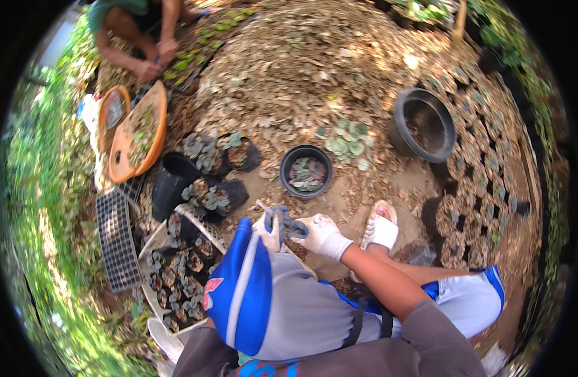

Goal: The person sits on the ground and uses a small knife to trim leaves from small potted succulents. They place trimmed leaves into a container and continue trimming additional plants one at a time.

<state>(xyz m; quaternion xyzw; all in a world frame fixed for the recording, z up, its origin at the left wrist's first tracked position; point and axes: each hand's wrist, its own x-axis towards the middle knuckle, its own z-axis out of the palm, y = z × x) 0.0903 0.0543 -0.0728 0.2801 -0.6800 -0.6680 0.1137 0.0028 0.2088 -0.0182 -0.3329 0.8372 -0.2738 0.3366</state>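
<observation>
Both hands wear white knit gloves with grey-blue coated fingers, and they meet above my lap. My left hand (271, 231) is curled around a thin pale stick-like thing (261, 204), whose tip pokes out past the fingers. Close on its right, my right hand (321, 234) has bent fingertips; whether something small sits between them is too blurred to tell. Just beyond the hands, a round black pot (329, 181) holds green and pinkish leaves (307, 174). Several loose round green leaves (347, 140) lie in a pile on the ground to its right.
At left are a crate (150, 301) of small potted plants, a black cell tray (118, 240), a tipped black pot (172, 184) and orange basins (152, 153). A larger black pot (448, 141) and rows of potted plants (477, 212) stand right. Another person's hands (152, 63) work upper left.
</observation>
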